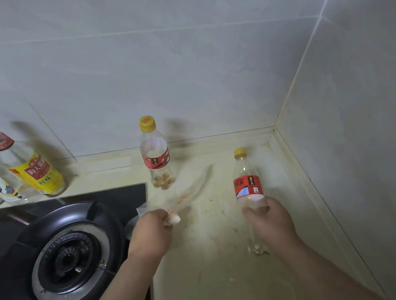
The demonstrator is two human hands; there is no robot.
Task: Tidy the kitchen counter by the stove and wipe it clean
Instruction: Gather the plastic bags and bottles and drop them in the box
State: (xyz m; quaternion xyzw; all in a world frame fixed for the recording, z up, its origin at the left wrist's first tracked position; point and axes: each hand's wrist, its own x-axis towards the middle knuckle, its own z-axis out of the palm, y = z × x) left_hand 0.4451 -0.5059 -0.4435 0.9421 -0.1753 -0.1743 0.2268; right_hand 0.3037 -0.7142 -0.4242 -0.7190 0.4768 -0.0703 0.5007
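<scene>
My left hand (153, 230) grips the end of a crumpled clear plastic bag (191, 190) that stretches away over the stained cream counter (212, 266). My right hand (270, 219) holds a clear plastic bottle (247, 183) with a yellow cap and red label around its lower body, tilted slightly, its base just above or on the counter. A second yellow-capped bottle (155, 154) with a red label stands upright near the back wall, with small pale pieces at its bottom.
A black gas stove (59, 256) with a round burner fills the left side. Three sauce bottles (27, 164) stand behind it at the wall. Grey tiled walls close the corner at the back and right. Orange crumbs and smears dot the counter.
</scene>
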